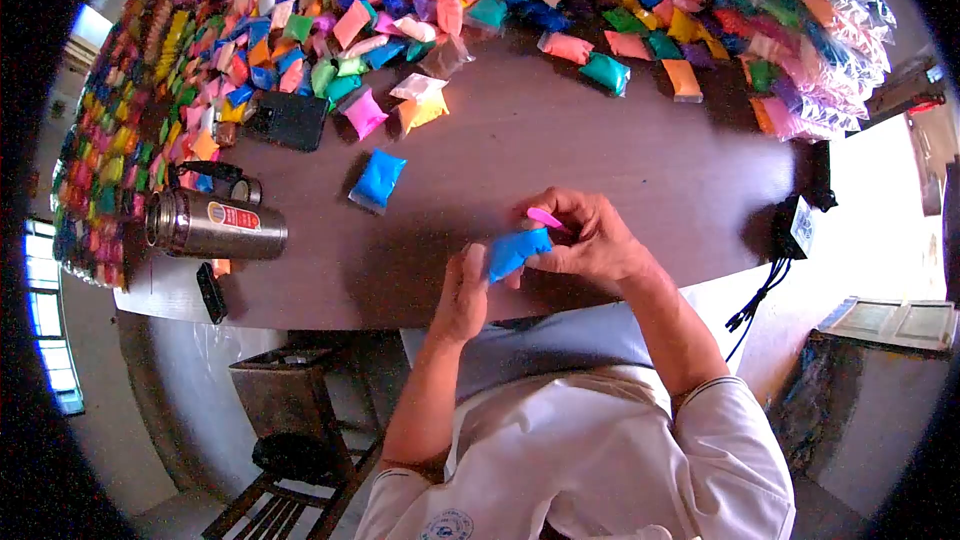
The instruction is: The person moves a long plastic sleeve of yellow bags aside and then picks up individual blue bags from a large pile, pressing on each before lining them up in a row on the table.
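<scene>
Just above the table's front edge, my left hand (pixel 463 295) has its fingers closed on one end of a small soft blue packet (pixel 518 252), which is tilted up to the right. My right hand (pixel 592 238) is at the packet's other end, its thumb against the upper right corner. Between the curled fingers of that hand is a thin pink piece with a rounded tip (pixel 545 217); its exact kind cannot be made out. A second blue packet (pixel 380 178) lies on the table to the upper left of my hands.
A large heap of coloured packets (pixel 350 25) covers the back and left of the brown table (pixel 650 160). On the left are a steel flask (pixel 225 225), a black flat case (pixel 287 121) and a small black object (pixel 211 292). A white box with a black cord (pixel 797 228) stands right.
</scene>
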Action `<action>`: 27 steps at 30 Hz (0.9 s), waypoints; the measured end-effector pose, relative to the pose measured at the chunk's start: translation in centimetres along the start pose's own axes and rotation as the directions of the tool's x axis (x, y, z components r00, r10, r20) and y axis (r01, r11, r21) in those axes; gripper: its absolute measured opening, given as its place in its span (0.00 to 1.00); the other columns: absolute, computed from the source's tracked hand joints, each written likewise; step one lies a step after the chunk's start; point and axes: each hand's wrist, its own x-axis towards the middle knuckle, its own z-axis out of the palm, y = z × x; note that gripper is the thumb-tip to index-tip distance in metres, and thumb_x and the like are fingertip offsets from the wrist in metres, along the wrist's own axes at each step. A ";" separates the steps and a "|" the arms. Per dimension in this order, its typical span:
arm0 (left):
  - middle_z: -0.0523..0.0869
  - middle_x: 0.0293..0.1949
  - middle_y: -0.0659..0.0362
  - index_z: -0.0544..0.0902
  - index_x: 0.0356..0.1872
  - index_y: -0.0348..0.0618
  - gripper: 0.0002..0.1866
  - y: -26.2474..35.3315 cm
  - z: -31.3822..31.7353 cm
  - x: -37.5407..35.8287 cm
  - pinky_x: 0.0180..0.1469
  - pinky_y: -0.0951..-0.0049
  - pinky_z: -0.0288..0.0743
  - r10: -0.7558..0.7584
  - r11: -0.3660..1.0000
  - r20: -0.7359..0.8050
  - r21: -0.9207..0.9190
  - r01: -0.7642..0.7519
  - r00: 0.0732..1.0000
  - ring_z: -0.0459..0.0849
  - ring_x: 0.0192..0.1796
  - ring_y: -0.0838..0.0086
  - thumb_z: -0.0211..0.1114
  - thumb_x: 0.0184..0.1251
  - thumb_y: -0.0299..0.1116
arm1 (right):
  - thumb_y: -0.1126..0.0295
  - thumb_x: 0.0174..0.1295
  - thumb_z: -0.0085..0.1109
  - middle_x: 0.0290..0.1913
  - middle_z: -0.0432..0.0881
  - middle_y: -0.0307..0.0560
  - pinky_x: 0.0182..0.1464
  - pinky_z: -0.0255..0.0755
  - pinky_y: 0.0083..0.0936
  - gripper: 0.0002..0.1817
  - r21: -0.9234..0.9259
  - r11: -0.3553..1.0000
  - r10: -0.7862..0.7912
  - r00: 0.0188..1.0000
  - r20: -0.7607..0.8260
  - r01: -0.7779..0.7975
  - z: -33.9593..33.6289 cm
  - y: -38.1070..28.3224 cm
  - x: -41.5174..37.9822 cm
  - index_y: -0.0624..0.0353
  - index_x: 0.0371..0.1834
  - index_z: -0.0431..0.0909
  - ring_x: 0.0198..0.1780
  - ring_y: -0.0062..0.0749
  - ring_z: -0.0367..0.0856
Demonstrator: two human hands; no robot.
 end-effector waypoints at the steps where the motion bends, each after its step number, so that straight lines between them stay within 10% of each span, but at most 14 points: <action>1: 0.80 0.27 0.61 0.78 0.29 0.41 0.28 0.1 0.1 0.1 0.39 0.71 0.70 0.046 0.999 0.041 -0.007 -0.046 0.998 0.76 0.33 0.76 0.45 0.72 0.57 | 0.79 0.52 0.65 0.38 0.83 0.41 0.49 0.74 0.25 0.14 -0.001 1.000 0.000 1.000 0.000 0.000 -0.2 0.1 0.0 0.62 0.43 0.75 0.42 0.22 0.80; 10: 0.83 0.36 0.58 0.80 0.39 0.38 0.24 -1.3 -0.1 0.2 0.44 0.72 0.72 0.220 0.974 0.144 0.030 -0.227 0.965 0.79 0.39 0.74 0.53 0.70 0.53 | 0.71 0.52 0.69 0.28 0.73 0.32 0.37 0.67 0.21 0.12 -0.235 0.963 0.117 0.989 -0.090 -0.136 -1.2 0.5 0.7 0.56 0.29 0.70 0.34 0.17 0.71; 19: 0.82 0.40 0.58 0.80 0.46 0.36 0.19 -1.1 0.5 -0.2 0.49 0.71 0.71 0.097 0.986 -0.003 0.137 -0.095 0.995 0.77 0.44 0.75 0.54 0.73 0.44 | 0.63 0.60 0.64 0.31 0.79 0.35 0.36 0.68 0.20 0.14 0.201 0.950 0.269 0.953 -0.140 -0.238 -0.5 2.7 -1.0 0.64 0.40 0.80 0.33 0.18 0.73; 27: 0.83 0.41 0.57 0.80 0.45 0.38 0.20 -1.3 0.8 -0.3 0.48 0.69 0.72 0.087 0.979 -0.042 0.189 -0.077 0.995 0.78 0.43 0.74 0.52 0.73 0.47 | 0.64 0.60 0.64 0.31 0.77 0.31 0.35 0.65 0.16 0.12 0.057 0.986 0.164 0.967 -0.196 -0.155 0.8 3.8 -0.6 0.62 0.38 0.80 0.32 0.14 0.69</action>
